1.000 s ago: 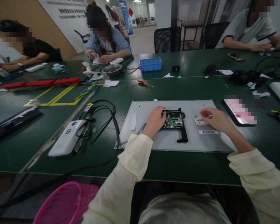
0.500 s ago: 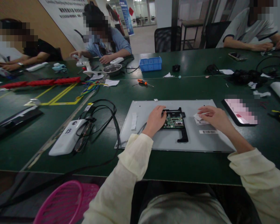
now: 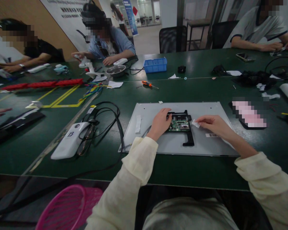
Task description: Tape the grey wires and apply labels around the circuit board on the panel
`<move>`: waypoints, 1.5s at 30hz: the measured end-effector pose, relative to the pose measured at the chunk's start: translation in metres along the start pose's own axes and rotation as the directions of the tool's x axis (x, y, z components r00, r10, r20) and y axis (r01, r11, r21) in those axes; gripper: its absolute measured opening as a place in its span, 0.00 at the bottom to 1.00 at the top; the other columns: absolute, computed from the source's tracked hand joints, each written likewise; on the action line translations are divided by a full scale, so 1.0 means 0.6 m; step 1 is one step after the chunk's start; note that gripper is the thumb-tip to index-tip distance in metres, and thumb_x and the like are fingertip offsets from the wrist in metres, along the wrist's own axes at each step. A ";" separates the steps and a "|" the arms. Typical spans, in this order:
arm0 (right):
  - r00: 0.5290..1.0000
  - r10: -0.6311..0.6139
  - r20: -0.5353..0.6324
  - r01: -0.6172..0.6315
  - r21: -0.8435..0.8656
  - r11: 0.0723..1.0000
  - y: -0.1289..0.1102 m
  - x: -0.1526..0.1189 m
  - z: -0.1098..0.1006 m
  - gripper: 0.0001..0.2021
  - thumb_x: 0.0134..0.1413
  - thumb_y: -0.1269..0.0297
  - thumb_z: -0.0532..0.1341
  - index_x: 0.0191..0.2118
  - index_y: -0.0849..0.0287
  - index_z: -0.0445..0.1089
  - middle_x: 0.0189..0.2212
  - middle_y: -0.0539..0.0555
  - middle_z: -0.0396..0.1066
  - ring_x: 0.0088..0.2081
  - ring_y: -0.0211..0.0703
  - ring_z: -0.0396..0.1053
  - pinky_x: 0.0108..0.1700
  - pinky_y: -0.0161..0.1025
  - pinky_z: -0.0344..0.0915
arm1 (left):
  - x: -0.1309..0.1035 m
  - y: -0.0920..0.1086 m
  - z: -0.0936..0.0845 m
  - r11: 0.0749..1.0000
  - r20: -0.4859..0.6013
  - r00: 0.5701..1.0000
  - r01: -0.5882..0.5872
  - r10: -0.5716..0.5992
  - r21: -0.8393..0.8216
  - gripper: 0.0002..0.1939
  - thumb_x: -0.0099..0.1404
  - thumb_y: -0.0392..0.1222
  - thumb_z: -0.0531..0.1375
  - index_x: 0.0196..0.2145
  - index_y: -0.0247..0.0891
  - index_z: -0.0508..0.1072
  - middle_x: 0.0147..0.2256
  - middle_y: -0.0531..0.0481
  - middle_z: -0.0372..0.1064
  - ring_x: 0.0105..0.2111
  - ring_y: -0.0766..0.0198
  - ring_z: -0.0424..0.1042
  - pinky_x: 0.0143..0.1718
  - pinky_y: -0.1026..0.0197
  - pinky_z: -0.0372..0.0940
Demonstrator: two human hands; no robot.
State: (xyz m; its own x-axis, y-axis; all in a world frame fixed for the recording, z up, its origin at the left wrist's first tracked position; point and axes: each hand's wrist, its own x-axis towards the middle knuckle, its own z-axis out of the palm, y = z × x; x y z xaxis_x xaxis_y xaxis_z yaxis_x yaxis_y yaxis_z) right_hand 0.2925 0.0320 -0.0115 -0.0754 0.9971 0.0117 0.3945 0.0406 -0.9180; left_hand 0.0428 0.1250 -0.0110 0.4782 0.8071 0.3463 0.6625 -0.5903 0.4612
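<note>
A flat grey metal panel (image 3: 148, 145) lies in front of me. On it sits a black plastic frame (image 3: 188, 139) around a green circuit board (image 3: 179, 125). My left hand (image 3: 160, 123) grips the frame's left side, thumb bent over the edge; its fingertips are partly hidden. Just right of the frame, my right hand (image 3: 212, 124) pinches a small white piece of paper (image 3: 195, 123) between thumb and fingers, low over the panel. A barcode label (image 3: 211, 135) shows below that hand, partly covered by it. A white strip (image 3: 138, 124) is stuck on the panel's left part.
Left of the panel lie a white power bank (image 3: 70, 140) and looped black cables (image 3: 115, 118). A phone (image 3: 249, 114) is at the right. Farther back are an orange screwdriver (image 3: 147, 84) and a blue basket (image 3: 155, 65). Other people sit across; a person's hand (image 3: 0, 111) appears far left.
My right hand has moved left toward the frame, carrying the white paper away from the label area. My left hand stays on the frame. Another person's hand has come in at the far left.
</note>
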 end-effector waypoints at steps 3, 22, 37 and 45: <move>0.997 -0.058 0.048 0.059 -0.026 0.998 -0.003 -0.002 0.005 0.12 0.54 0.57 0.60 0.42 0.54 0.74 0.39 0.53 0.76 0.40 0.45 0.73 0.44 0.44 0.68 | 0.000 -0.001 0.001 1.000 -0.003 1.000 -0.005 0.005 0.000 0.14 0.68 0.37 0.50 0.50 0.37 0.66 0.50 0.45 0.67 0.50 0.59 0.67 0.53 0.57 0.63; 0.945 -0.328 -0.011 0.306 -0.330 0.893 -0.021 -0.006 0.035 0.07 0.55 0.65 0.59 0.39 0.55 0.72 0.40 0.54 0.73 0.38 0.44 0.72 0.38 0.42 0.72 | -0.001 0.000 0.000 1.000 0.007 1.000 -0.010 0.010 0.011 0.14 0.68 0.37 0.50 0.50 0.37 0.66 0.49 0.45 0.67 0.50 0.59 0.67 0.53 0.57 0.63; 0.934 -0.355 0.032 0.338 -0.400 0.852 -0.020 -0.010 0.032 0.09 0.53 0.66 0.61 0.42 0.53 0.72 0.41 0.52 0.75 0.43 0.47 0.72 0.47 0.47 0.67 | 0.000 0.000 0.000 1.000 0.007 1.000 -0.020 0.020 0.007 0.14 0.67 0.37 0.50 0.49 0.36 0.66 0.49 0.44 0.67 0.50 0.59 0.67 0.54 0.57 0.62; 0.949 -0.315 0.019 0.297 -0.390 0.872 -0.027 -0.013 0.033 0.09 0.54 0.65 0.59 0.42 0.52 0.73 0.39 0.52 0.75 0.38 0.46 0.73 0.41 0.44 0.70 | 0.000 0.003 -0.002 1.000 0.015 1.000 -0.015 0.015 0.000 0.14 0.68 0.37 0.50 0.49 0.37 0.66 0.49 0.45 0.67 0.50 0.60 0.67 0.54 0.57 0.62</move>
State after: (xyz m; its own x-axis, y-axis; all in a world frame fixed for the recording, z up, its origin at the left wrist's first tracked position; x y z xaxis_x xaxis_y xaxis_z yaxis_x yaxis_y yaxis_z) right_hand 0.2689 0.0221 -0.0044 -0.2131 0.9322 0.2926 0.6788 0.3566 -0.6420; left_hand 0.0430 0.1239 -0.0093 0.4966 0.7983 0.3408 0.6555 -0.6023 0.4556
